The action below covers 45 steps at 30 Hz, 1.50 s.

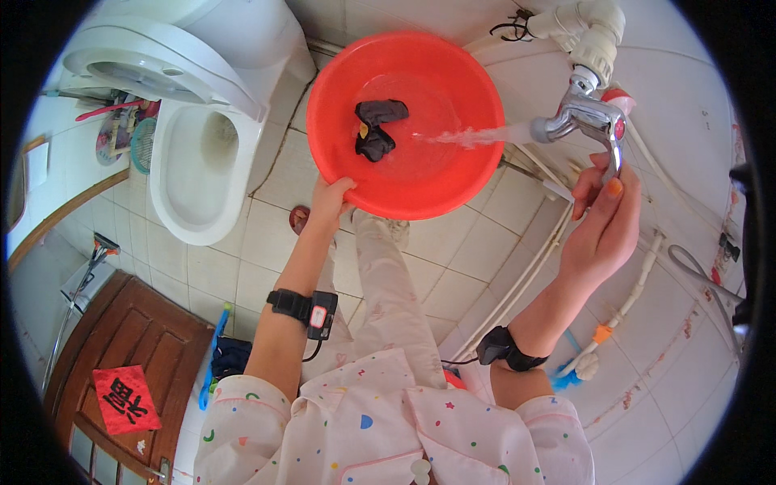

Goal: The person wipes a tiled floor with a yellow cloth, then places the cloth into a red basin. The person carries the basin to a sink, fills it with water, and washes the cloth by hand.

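Note:
My left hand point(332, 199) grips the near-left rim of a red plastic basin point(473, 79). Inside, toward the left of the bottom, lies a dark crumpled cloth piece point(377, 130), perhaps a sock, with a small yellow spot. At the right, the fingers of my right hand point(603, 212) are closed around the lever of a chrome tap point(585, 115). A stream of water point(470, 137) runs from its spout into the basin. What supports the basin from below is hidden.
A white toilet point(200, 176) with its lid raised stands left of the basin. White pipes point(597, 45) feed the tap along the right wall. A wooden door point(127, 339) with a red paper is at lower left. A mop point(103, 245) leans near it.

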Tool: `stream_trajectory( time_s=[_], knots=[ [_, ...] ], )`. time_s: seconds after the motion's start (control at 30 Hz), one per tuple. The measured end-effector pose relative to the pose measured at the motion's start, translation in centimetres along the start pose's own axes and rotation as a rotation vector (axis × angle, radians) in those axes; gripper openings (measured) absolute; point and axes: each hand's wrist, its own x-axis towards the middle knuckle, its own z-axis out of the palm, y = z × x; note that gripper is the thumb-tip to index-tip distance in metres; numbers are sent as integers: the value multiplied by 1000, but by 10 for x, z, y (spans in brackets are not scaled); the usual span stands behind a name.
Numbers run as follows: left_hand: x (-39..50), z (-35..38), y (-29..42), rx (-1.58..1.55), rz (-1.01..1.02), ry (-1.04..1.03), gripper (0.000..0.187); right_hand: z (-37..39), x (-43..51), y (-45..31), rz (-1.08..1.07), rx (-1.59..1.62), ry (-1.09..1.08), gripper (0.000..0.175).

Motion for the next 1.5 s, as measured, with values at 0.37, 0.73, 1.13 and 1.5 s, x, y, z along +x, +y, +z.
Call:
stream_trajectory(
  time_s=[0.37,0.73,1.13,1.5],
  knots=[
    [-35,-18,29,82,-2,42,49,-4,4,22,-12,74,156,24],
    [-57,-53,27,110,-21,16,45,4,-12,3,-60,-25,266,18],
    [-51,-70,2,89,15,24,45,36,-48,-2,84,340,96,20],
    [-43,-100,8,54,62,-199,45,197,-126,1,-195,-238,-758,67]
  ],
)
